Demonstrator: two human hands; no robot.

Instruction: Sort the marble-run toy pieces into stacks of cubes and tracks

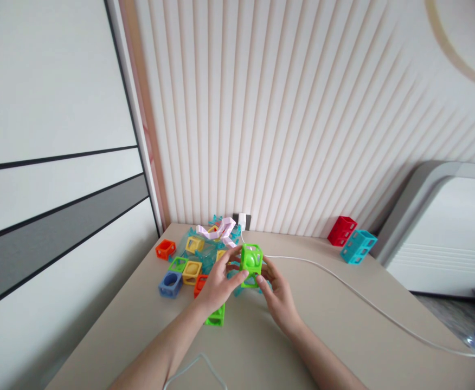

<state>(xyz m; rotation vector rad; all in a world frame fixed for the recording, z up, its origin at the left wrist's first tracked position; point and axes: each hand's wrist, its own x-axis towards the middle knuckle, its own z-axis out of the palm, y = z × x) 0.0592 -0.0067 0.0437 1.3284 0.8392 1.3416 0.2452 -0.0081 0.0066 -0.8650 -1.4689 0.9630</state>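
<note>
Two green hollow cube blocks [251, 259], one above the other, are held between my hands over the table. My left hand [220, 279] grips their left side, thumb across the near face. From the right, my right hand [276, 290] closes on the lower part with thumb and fingers. Another green block [216, 315] lies below my left wrist, and an orange block [200, 284] is partly hidden behind that hand. Further left lie a blue block [170, 284], a yellow block [192, 272] and an orange-red block [165, 249].
Teal pieces and a pale pink zigzag piece [217, 233] lie at the back left, near a white plug [242, 221]. A white cable [343, 284] crosses the table [302, 325] to the right. Red blocks [342, 231] and teal blocks [358, 247] stand at the back right.
</note>
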